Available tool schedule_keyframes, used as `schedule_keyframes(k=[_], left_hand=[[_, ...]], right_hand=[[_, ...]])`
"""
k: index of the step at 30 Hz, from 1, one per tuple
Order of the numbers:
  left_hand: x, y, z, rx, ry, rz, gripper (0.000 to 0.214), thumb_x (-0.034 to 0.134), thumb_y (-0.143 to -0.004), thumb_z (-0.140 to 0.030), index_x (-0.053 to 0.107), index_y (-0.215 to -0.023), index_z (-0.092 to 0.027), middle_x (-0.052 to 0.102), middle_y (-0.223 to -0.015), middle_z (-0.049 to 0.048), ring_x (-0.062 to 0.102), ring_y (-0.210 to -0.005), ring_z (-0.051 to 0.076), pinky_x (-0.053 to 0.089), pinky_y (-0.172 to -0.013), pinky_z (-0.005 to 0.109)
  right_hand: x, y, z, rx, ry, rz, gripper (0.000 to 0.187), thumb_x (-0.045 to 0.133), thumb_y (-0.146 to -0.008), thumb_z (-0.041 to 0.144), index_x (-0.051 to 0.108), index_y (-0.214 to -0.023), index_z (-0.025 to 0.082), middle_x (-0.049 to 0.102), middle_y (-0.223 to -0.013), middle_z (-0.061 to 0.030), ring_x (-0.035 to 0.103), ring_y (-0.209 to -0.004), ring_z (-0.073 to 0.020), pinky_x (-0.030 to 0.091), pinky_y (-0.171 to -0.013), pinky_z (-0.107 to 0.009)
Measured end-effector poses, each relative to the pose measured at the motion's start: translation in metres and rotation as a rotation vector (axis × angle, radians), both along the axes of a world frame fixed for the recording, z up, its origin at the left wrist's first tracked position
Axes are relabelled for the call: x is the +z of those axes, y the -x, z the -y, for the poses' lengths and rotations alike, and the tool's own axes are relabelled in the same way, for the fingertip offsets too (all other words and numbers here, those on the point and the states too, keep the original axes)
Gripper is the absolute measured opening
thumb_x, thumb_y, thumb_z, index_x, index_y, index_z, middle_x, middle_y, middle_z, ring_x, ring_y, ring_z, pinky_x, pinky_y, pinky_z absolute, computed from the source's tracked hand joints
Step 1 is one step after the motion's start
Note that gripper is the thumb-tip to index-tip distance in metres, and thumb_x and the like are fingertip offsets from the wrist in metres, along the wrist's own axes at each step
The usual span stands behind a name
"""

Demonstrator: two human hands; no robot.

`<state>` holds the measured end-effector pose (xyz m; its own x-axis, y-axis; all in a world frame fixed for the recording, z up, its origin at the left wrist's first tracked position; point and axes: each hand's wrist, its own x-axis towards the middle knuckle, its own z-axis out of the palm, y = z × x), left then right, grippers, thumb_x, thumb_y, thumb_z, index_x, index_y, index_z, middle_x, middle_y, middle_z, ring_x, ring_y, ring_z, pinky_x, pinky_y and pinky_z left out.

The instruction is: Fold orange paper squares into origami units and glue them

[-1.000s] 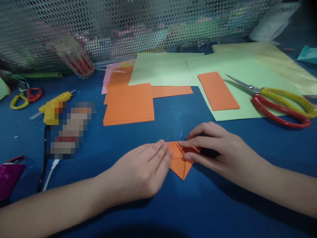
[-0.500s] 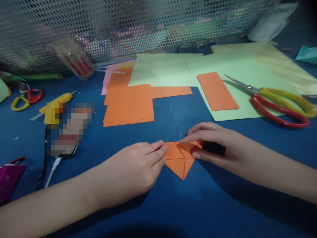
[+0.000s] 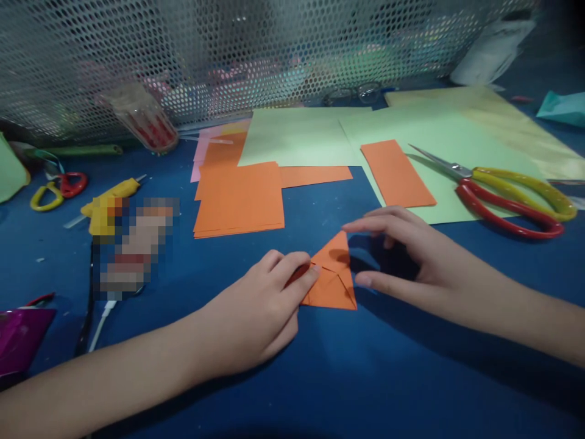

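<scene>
A folded piece of orange paper lies on the blue table, one corner pointing away from me and creases running across it. My left hand has its fingers closed on the paper's left side and hides that part. To the right, my right hand is open, thumb and index finger well apart. Its index fingertip is at the far corner of the paper; whether it touches I cannot tell. The thumb tip is just beside the right edge.
Orange sheets lie stacked ahead, near pale green sheets. An orange strip and large scissors rest at the right. Leftward are a yellow glue gun, small scissors and a jar. Metal mesh stands behind.
The folded orange paper has turned, its point swinging from near me to the far side. My right hand's fingers have spread wider apart, and its thumb has come off the paper.
</scene>
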<state>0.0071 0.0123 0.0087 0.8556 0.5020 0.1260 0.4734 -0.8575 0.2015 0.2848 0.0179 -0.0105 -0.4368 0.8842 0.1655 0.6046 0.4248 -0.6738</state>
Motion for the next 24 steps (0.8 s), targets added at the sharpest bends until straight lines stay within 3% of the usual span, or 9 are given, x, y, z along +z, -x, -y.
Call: schedule_keyframes(k=[3,6,12,16,19,24], left_hand=[[-0.002,-0.002,0.01,0.112,0.105,0.053,0.044,0.044,-0.1,-0.013,0.057,-0.139,0.002,0.062,-0.125,0.0241,0.065,-0.108,0.03,0.062,-0.092,0.045],[0.0,-0.004,0.022,0.161,0.223,0.081,0.05,0.052,-0.102,-0.025,0.052,-0.145,0.0,0.06,-0.133,0.0243,0.062,-0.122,0.031,0.061,-0.1,0.044],[0.007,-0.005,0.028,-0.039,0.354,0.124,0.05,0.054,-0.102,-0.023,0.048,-0.149,-0.006,0.059,-0.148,0.0179,0.052,-0.141,0.027,0.051,-0.116,0.042],[0.006,-0.003,0.024,-0.105,0.337,0.107,0.041,0.05,-0.104,-0.021,0.055,-0.143,-0.01,0.06,-0.148,0.0173,0.052,-0.143,0.027,0.049,-0.118,0.045],[0.008,-0.001,0.022,-0.099,0.302,0.108,0.034,0.049,-0.105,-0.02,0.06,-0.136,-0.014,0.062,-0.147,0.0144,0.057,-0.139,0.025,0.049,-0.118,0.044],[0.029,0.012,0.001,0.004,0.091,0.149,0.03,0.048,-0.107,-0.02,0.064,-0.132,-0.017,0.06,-0.149,0.0127,0.059,-0.137,0.022,0.051,-0.114,0.039]], right_hand=[[-0.002,0.01,0.01,0.073,-0.126,0.043,0.047,0.073,-0.089,0.055,0.064,-0.127,0.028,0.065,-0.112,-0.0088,0.066,-0.097,-0.024,0.06,-0.077,-0.037],[-0.004,0.018,0.018,0.183,-0.167,0.091,0.039,0.069,-0.095,0.048,0.064,-0.127,0.027,0.067,-0.113,-0.0092,0.066,-0.101,-0.0241,0.059,-0.082,-0.038],[-0.003,0.018,0.015,0.139,-0.18,0.126,0.055,0.066,-0.092,0.06,0.065,-0.13,0.02,0.068,-0.114,-0.0141,0.066,-0.099,-0.0275,0.06,-0.079,-0.042],[-0.002,0.014,0.01,0.112,-0.192,0.143,0.04,0.063,-0.097,0.038,0.065,-0.133,0.021,0.069,-0.114,-0.0139,0.069,-0.1,-0.0258,0.062,-0.078,-0.04],[-0.003,0.01,0.007,0.102,-0.238,0.132,0.04,0.061,-0.099,0.033,0.062,-0.137,0.022,0.072,-0.111,-0.0118,0.071,-0.096,-0.0242,0.061,-0.077,-0.038],[-0.004,0.005,0.0,0.065,-0.272,0.091,0.037,0.057,-0.099,0.026,0.063,-0.136,0.023,0.073,-0.095,-0.0056,0.07,-0.077,-0.0186,0.058,-0.066,-0.031]])
